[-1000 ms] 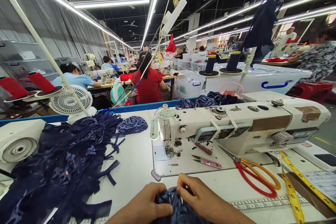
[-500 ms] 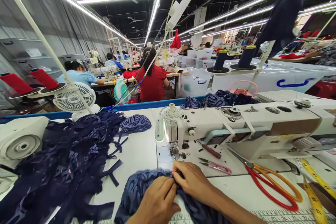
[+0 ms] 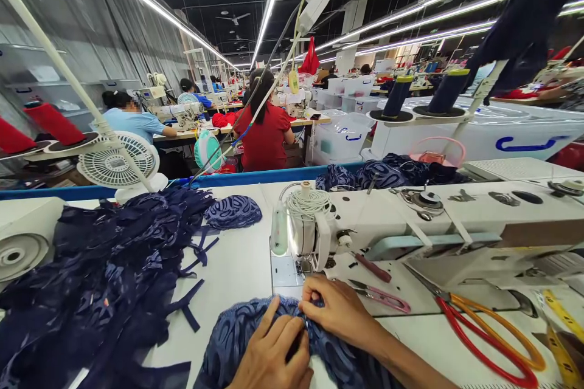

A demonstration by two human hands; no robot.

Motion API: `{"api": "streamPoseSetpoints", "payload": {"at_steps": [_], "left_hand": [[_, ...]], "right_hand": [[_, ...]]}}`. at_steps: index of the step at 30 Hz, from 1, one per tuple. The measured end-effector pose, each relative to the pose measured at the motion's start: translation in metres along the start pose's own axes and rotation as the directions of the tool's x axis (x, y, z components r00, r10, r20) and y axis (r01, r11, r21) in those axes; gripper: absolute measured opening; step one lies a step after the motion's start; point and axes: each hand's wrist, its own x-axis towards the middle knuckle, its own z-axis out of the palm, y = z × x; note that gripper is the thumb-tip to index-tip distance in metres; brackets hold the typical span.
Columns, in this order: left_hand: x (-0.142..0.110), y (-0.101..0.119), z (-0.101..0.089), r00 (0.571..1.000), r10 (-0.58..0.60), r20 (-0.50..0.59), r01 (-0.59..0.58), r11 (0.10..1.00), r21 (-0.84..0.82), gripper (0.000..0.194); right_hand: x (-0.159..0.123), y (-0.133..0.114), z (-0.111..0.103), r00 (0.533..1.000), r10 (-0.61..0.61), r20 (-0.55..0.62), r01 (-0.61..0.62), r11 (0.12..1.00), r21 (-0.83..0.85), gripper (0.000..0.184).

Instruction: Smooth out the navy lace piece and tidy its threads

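A navy patterned lace bra [image 3: 230, 331] with a scalloped edge lies just in front of the sewing machine's needle area [image 3: 303, 266]. My left hand [image 3: 278, 349] rests over it, index finger stretched along the cup near the edge. Its other fingers are bent onto the fabric beside my right fingers. My right hand [image 3: 340, 310] pinches the bra's edge between thumb and forefinger, right below the presser foot. Both hands meet at the middle of the piece, and the pinched part is partly hidden by the fingers.
Navy fabric pieces [image 3: 114, 279] pile up on the left, with a patterned cup [image 3: 233, 211] behind them. Pink thread snips [image 3: 383, 298], an awl-like tool [image 3: 373, 267], large scissors [image 3: 490, 334] and a yellow tape measure [image 3: 563, 346] lie right. People work at machines beyond.
My left index finger has straightened out along the cup; before, the fingers were bunched at the edge. My right hand keeps its pinch. The view has moved slightly closer.
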Motion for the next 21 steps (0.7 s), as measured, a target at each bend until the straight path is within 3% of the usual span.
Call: {"api": "streamPoseSetpoints", "payload": {"at_steps": [5,8,12,18,21], "left_hand": [[0.003,0.001,-0.004,1.000,0.007,-0.017,-0.006,1.000,0.030,0.024],[0.006,0.001,-0.005,1.000,0.000,-0.017,0.000,1.000,0.028,0.020],[0.005,0.000,-0.006,1.000,-0.005,0.005,0.004,0.999,0.033,0.017],[0.006,0.002,-0.003,0.995,-0.049,0.089,0.049,0.999,0.001,0.045],[0.005,0.002,0.002,0.998,-0.040,0.052,0.038,0.998,0.052,0.045]], "right_hand": [[0.003,0.001,-0.005,0.999,0.005,0.039,-0.005,1.000,0.017,0.009],[-0.002,0.005,-0.014,0.993,-0.080,0.087,0.077,0.996,0.045,0.003],[-0.013,0.018,-0.026,0.976,-0.184,0.113,0.180,0.983,0.044,0.019],[-0.021,0.022,-0.024,0.986,-0.162,-0.037,0.156,0.978,-0.136,0.018],[-0.028,0.017,-0.011,0.961,-0.260,-0.095,0.237,0.950,-0.202,0.027]]}}
